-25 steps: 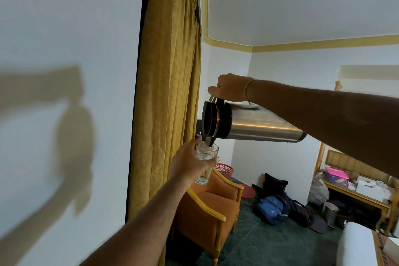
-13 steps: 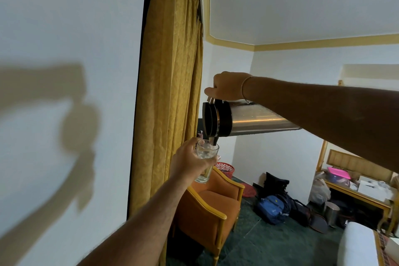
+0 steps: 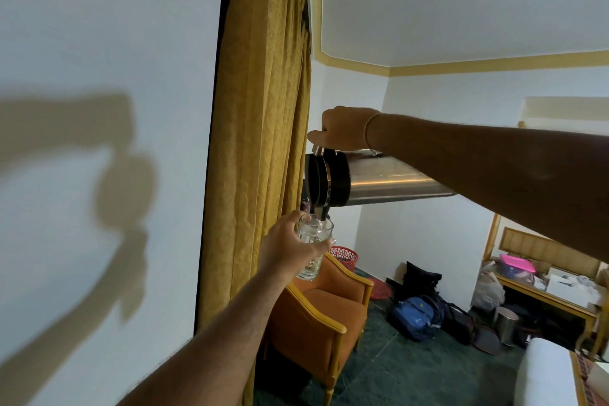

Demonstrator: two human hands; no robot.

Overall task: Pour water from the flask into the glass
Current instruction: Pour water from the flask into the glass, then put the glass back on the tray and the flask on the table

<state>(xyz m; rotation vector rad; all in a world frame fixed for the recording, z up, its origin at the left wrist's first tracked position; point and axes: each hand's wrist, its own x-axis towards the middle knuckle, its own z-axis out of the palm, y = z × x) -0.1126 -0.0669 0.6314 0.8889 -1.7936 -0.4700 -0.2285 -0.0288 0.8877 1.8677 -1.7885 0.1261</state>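
A steel flask (image 3: 382, 180) with a black lid lies nearly horizontal in the air, its spout pointing down at the left end. My right hand (image 3: 344, 130) grips its handle from above. Directly under the spout is a clear glass (image 3: 313, 242), held upright in my left hand (image 3: 286, 249), whose fingers wrap its lower half. Water is in the glass, and the black spout tip sits just at its rim. My right forearm hides the flask's base.
A yellow curtain (image 3: 263, 142) hangs just left of the glass, beside a white wall. Below stands an orange armchair (image 3: 324, 310). Bags (image 3: 418, 313), a red basket (image 3: 344, 255), a steel bin (image 3: 506, 323) and a cluttered wooden desk (image 3: 547, 293) fill the floor at right.
The flask's base has risen, so the flask tips further toward the glass. My right hand has lifted slightly. The glass stays in place under the spout.
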